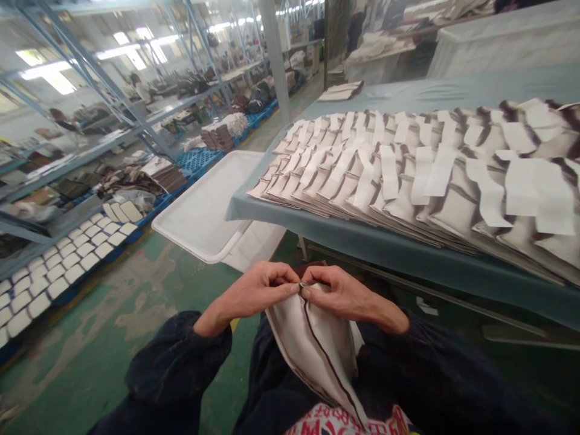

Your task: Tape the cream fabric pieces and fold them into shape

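A cream fabric piece with a dark brown trimmed edge (290, 326) is held above the person's lap, in front of the near side of the table. Its upper end is pinched between thumb and fingers by the left hand (263, 289) and the right hand (347, 294), which are brought close together at the trim; the rest is left hanging below them.

The long table covered in smooth blue-green sheeting (281, 214) is largely taken up by overlapping rows of cream fabric pieces with brown edges (457, 196), over which loose white paper strips (388, 172) are laid. A small flat cream stack (342, 91) is set apart at the far edge.

Beside the table's left end, a shallow white plastic tub (199, 208) is placed above the worn green floor (149, 368). Farther left, rows of pale rounded pads (70, 260) are spread near blue plastic pallets (194, 160), below blue-grey metal racking (149, 124). At the back right, a large white bin (498, 48) is seen. The far room is blurred, so what is piled there seems to be mostly fabric.
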